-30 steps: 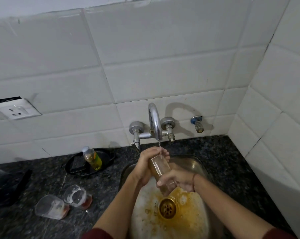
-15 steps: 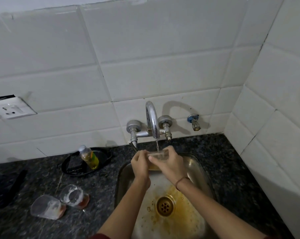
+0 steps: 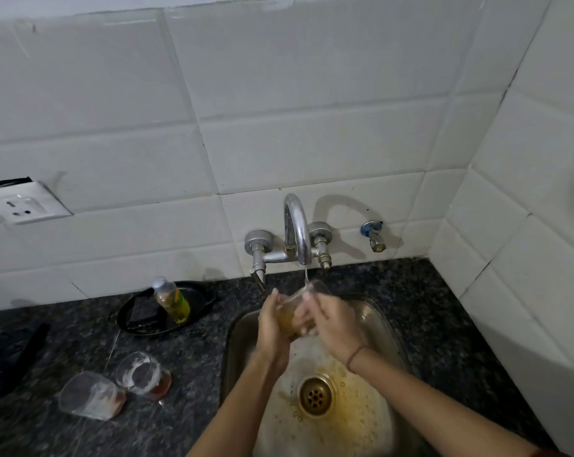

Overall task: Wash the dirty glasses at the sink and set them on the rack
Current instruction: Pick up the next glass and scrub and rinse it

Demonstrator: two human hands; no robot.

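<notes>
A clear glass (image 3: 292, 310) with brownish liquid in it is held under the running tap (image 3: 297, 232), over the steel sink (image 3: 387, 328). My left hand (image 3: 272, 324) grips its left side and my right hand (image 3: 331, 321) grips its right side; a thin stream of water falls into its mouth. Two more dirty glasses (image 3: 144, 376) (image 3: 91, 395) lie on their sides on the dark counter, left of the sink, with reddish residue at their bases. No rack is in view.
A bottle of yellow liquid (image 3: 172, 300) stands in a black dish (image 3: 140, 319) behind the lying glasses. A dark object (image 3: 12, 354) is at the far left edge. Brown stains surround the sink drain (image 3: 315, 395). A wall socket (image 3: 22, 206) and a small valve (image 3: 374, 234) sit on the tiles.
Both hands raised the glass from low over the drain up to the spout. It went from tipped, pouring brown liquid out, to mouth-up under the stream.
</notes>
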